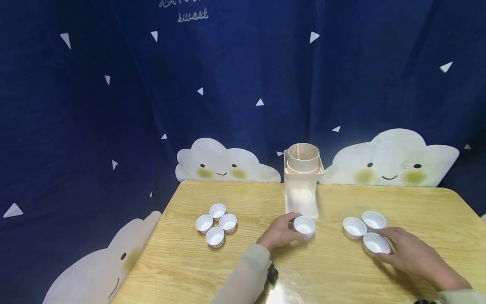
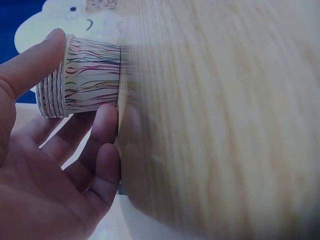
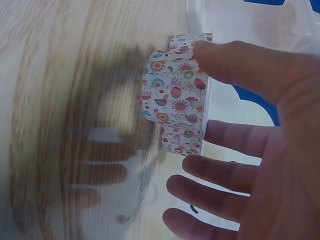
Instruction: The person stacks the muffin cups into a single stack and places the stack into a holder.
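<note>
My left hand [image 1: 279, 233] holds a stack of white paper baking cups [image 1: 304, 226], thumb on the rims and fingers around the far side. Thin coloured wavy lines run down the stack's outer cup, and several rims show layered in the left wrist view. On the right, my right hand [image 1: 411, 254] pinches the nearest baking cup [image 3: 177, 90], printed with flowers, between thumb and fingers. It sits close against two other baking cups, a left one [image 1: 355, 228] and a back one [image 1: 374, 220]. The other fingers of that hand are spread past the cup.
A cream plastic holder [image 1: 301, 190] with a round tube on top stands at the table's back edge, behind my left hand. Several baking cups [image 1: 215, 237] form a cluster on the left of the wooden table [image 1: 171, 253]. A dark blue curtain [image 1: 235, 63] hangs behind.
</note>
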`<action>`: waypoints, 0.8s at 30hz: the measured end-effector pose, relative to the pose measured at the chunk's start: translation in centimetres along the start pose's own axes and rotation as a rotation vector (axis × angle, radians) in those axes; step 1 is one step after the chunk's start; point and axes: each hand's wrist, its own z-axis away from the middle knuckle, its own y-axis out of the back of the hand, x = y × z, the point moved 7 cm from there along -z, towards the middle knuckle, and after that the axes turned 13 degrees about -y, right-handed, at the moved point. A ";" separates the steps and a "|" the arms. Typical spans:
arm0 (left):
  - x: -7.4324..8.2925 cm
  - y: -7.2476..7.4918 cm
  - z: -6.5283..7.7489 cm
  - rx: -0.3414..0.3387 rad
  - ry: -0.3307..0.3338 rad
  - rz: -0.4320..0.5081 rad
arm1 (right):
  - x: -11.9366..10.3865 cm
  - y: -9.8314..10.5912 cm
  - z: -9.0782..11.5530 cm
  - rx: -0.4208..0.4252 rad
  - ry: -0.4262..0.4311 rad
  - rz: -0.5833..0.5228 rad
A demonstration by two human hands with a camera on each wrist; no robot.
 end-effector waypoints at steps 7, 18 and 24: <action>0.1 0.1 0.1 0.003 0.012 0.016 | 0.0 0.1 0.2 0.046 0.057 0.005; 0.1 -0.3 0.1 0.004 0.010 0.050 | 0.3 1.4 0.2 -0.018 -0.003 -0.030; 0.2 -0.1 0.2 -0.012 0.002 0.078 | 0.2 2.9 -0.2 -0.021 -0.035 -0.028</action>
